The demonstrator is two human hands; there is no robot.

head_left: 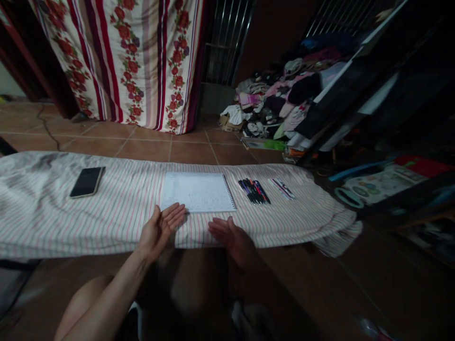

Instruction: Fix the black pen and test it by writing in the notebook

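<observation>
A: What are the hands doing?

B: Both are hovering empty over the near edge of the striped cloth [106,222] that is covering the low table. The left hand [159,230] is lying palm-up with its fingers spread loosely, its fingertips just reaching the near left corner of the spiral notebook [197,192]. The right hand [232,239] is sitting just beside it, open and flat, holding nothing, its fingers pointing toward the far left.

A: And the notebook itself?

B: It is lying flat in the middle of the cloth, just beyond the hands, open to a white page. Its spiral binding is running along the right edge, and its long axis is running left to right. Lying square to the near edge like that, it seems to be facing the person for writing.

A: Anything beside it?

B: A bunch of pens [254,191] is lying to the right, pointing near-right to far-left, probably kept within the right hand's reach. A few more pens [281,188] are lying further right. A dark smartphone [87,182] is resting face-up, well apart on the left.
</observation>
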